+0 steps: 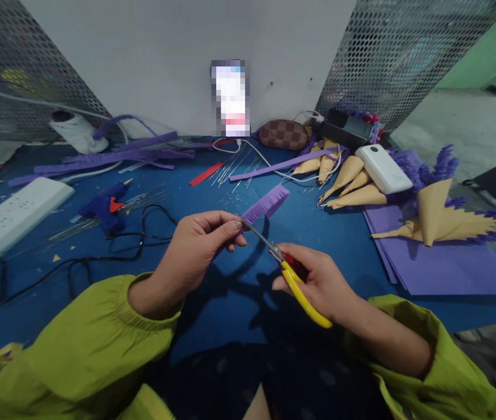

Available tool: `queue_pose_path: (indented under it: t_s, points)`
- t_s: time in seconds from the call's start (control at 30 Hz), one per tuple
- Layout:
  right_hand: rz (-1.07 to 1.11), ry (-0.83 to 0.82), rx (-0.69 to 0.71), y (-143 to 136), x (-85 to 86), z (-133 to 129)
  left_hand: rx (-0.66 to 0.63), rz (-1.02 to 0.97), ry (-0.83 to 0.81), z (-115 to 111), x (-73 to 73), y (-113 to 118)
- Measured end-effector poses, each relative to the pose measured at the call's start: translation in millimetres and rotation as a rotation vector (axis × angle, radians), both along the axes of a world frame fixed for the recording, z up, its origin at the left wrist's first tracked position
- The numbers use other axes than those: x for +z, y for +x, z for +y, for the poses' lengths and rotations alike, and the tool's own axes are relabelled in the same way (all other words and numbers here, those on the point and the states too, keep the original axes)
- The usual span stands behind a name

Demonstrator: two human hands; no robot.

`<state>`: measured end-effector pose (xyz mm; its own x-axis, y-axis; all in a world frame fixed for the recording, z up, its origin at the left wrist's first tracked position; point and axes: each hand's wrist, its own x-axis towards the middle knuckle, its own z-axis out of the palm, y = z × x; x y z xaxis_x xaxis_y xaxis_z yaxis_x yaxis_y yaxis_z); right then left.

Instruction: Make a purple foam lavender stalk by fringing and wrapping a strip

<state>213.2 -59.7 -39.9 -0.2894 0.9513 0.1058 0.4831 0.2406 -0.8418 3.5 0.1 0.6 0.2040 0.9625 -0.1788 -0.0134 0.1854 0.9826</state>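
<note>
My left hand (206,242) pinches a narrow purple paper strip (267,204) between thumb and fingers. Fine fringe cuts run along the strip, and its free end curls up and to the right. My right hand (317,277) is closed around pliers (302,294) with yellow and red grips. From their metal head, a thin metal length reaches the left fingertips at the strip's lower end; whether it is the jaws or a wire I cannot tell. Both hands are above the blue table (230,315), and the strip casts a shadow on it.
Left are a white power strip (16,216), a blue glue gun (108,207) with black cord, and purple strips (120,154). Thin wires (243,166) lie behind my hands. A phone (231,99) leans at the back. Right are tan paper cones (356,195), a white power bank (383,169) and purple sheets (453,271).
</note>
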Motion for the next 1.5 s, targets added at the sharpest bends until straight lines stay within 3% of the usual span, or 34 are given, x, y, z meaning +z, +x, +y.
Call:
queue_pose_path:
  t_s: [0.63, 1.5]
  points:
    - [0.117, -0.111, 0.023, 1.2, -2.9, 0.8, -0.072, -0.053, -0.098, 2.4, 0.6, -2.3]
    - [-0.027, 0.026, -0.027, -0.1, -2.6, -0.3, 0.045, 0.024, 0.028, -0.4, 0.2, 0.4]
